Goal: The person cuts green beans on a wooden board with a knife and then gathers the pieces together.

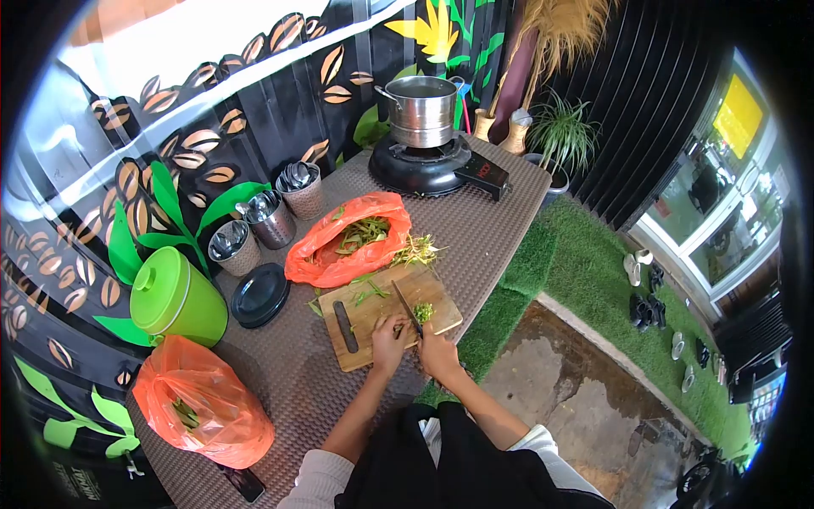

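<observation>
On a wooden cutting board point(373, 316) my right hand point(437, 353) is closed around the handle of a knife point(404, 300), its blade pointing away from me. Just left of the blade, my left hand point(389, 341) has its fingers curled down on the board, with a little of the green vegetables showing at the fingertips. A small heap of chopped greens point(423, 312) lies right of the blade. Loose green pieces point(370, 292) are scattered near the board's far edge. Beyond it sits an open orange plastic bag point(326, 270) of green pods or leaves, with trimmed stems point(417, 249) beside it.
A steel pot point(421, 119) stands on a black portable stove point(415, 174) at the far end. Along the wall are cutlery holders point(273, 222), black plates point(260, 294) and a green lidded bucket point(180, 297). Nearer are another orange bag point(203, 407) and a phone point(241, 483).
</observation>
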Tool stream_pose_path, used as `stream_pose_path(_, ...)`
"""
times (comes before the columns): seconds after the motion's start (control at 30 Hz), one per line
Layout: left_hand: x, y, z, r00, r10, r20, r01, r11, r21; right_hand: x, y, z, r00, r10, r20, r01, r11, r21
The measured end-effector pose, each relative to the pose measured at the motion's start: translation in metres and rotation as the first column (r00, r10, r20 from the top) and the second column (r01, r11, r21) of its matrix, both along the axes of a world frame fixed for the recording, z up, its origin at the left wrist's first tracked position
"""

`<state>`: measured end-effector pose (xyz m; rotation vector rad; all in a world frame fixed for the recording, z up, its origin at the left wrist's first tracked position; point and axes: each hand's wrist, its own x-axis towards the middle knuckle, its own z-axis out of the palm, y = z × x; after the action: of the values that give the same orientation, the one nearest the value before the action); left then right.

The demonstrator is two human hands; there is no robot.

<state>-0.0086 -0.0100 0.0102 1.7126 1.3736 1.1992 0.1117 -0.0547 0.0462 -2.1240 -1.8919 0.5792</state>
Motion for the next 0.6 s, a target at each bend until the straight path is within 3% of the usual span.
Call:
stream_pose_path(0.07, 0.000, -0.003, 0.001, 0.998, -0.007, -0.054, 0.014, 0.991, 0.134, 0.001, 0.002, -0.002, 1.000, 0.027, -0.012, -0.027, 1.000, 0.017)
stream_pose_path(0.23, -0.001, -0.001, -0.014, 0.998, -0.002, -0.059, 0.011, 0.987, 0.158, 0.003, 0.003, 0.015, 0.999, 0.046, -0.020, -0.047, 0.997, -0.065)
stream_pose_path(0.47, -0.001, -0.001, -0.007, 0.998, -0.018, -0.063, 0.029, 0.983, 0.181, -0.011, 0.007, -0.005, 1.000, -0.004, 0.024, 0.006, 0.998, -0.060)
stream_pose_path(0.6, -0.001, -0.002, -0.007, 0.999, -0.003, -0.039, 0.009, 0.989, 0.149, 0.002, 0.025, -0.006, 0.995, 0.040, -0.096, -0.039, 0.999, 0.011)
